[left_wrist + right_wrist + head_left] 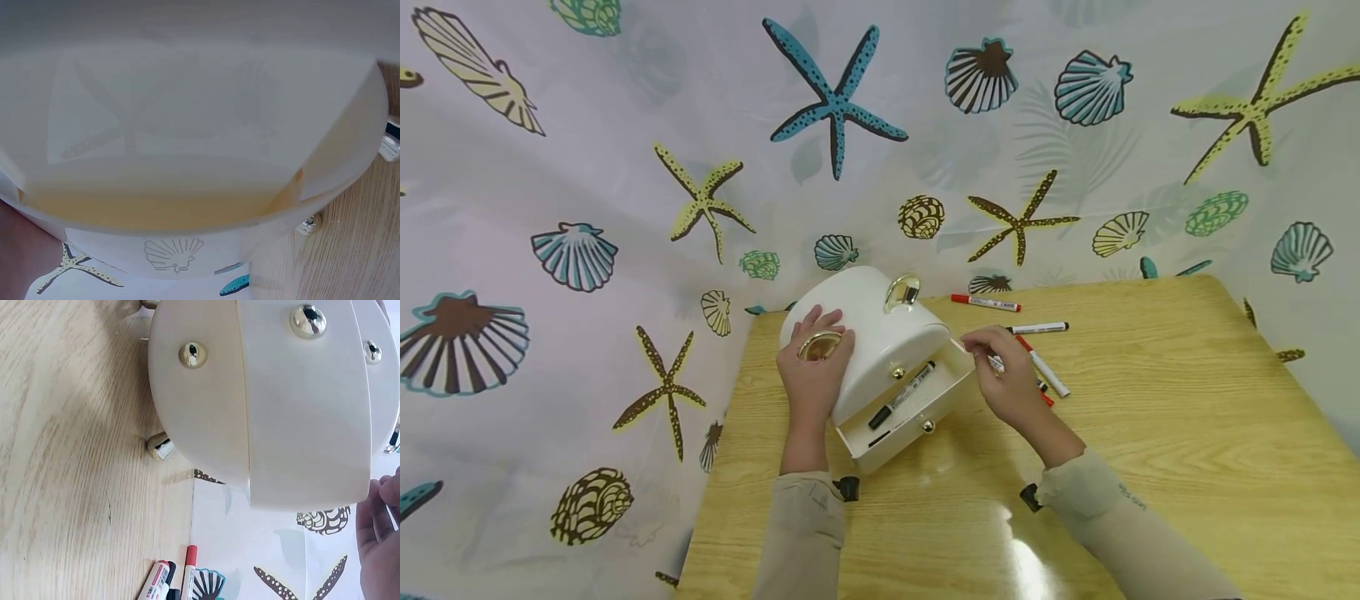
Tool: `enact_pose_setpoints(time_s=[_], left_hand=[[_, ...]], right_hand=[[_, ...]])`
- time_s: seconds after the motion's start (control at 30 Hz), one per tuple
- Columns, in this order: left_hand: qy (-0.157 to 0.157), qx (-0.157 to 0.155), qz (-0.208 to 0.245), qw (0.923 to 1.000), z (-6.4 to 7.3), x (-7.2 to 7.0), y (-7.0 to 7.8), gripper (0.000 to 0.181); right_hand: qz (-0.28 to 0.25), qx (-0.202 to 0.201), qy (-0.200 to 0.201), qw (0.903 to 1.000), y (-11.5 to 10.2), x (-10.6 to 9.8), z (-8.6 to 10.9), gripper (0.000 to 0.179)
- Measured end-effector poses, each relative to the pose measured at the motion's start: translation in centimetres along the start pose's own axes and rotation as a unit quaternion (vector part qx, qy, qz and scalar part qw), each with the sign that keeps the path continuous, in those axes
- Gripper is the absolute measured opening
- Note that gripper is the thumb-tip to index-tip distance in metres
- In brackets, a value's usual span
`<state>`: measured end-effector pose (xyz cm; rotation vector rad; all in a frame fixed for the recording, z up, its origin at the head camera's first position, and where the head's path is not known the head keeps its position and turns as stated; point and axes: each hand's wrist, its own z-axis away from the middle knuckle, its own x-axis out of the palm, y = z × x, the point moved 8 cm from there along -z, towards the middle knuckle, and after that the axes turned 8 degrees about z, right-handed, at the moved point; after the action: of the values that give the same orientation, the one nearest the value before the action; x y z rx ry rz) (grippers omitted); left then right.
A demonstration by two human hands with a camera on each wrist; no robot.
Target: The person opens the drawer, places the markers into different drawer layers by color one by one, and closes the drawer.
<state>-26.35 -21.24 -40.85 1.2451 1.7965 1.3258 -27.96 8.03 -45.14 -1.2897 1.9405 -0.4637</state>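
A glossy white rounded box (872,321) with gold knobs stands on the wooden table, tilted across the head view. Its middle drawer (306,412) is pulled out, and a black-capped marker (902,395) lies inside. My left hand (812,367) rests on top of the box, thumb and fingers spread around a gold oval fitting (822,346). At the drawer's right end, my right hand (1006,375) pinches the rim with its fingertips. In the left wrist view, the white curved body (187,112) fills most of the picture.
Behind and beside the right hand lie a red marker (985,302), a white marker (1041,327) and a red-capped marker (1045,367), with others partly covered by that hand. A shell-and-starfish curtain (925,150) hangs behind the table (1187,417).
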Motion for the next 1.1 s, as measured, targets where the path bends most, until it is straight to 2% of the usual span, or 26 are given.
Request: enact_pose_setpoints(time_s=[0.27,0.7,0.87,1.1], left_hand=[[0.006,-0.009,-0.009,0.9999,0.0,-0.1,-0.4,0.012],[-0.003,-0.006,0.001,1.0000,0.1,0.0,0.1,0.014],[-0.003,-0.007,0.003,1.0000,0.1,-0.1,0.1,0.013],[-0.002,-0.010,-0.004,0.9999,0.0,-0.1,-0.2,0.013]], right_hand=[[0.019,0.021,0.001,0.9996,1.5,-1.1,-0.3,0.020],[0.044,0.054,-0.009,0.9975,5.8,-1.4,0.5,0.022],[0.072,0.077,-0.029,0.9940,7.5,-1.3,1.1,0.023],[0.104,0.135,-0.085,0.9817,10.4,-0.8,2.5,0.028]])
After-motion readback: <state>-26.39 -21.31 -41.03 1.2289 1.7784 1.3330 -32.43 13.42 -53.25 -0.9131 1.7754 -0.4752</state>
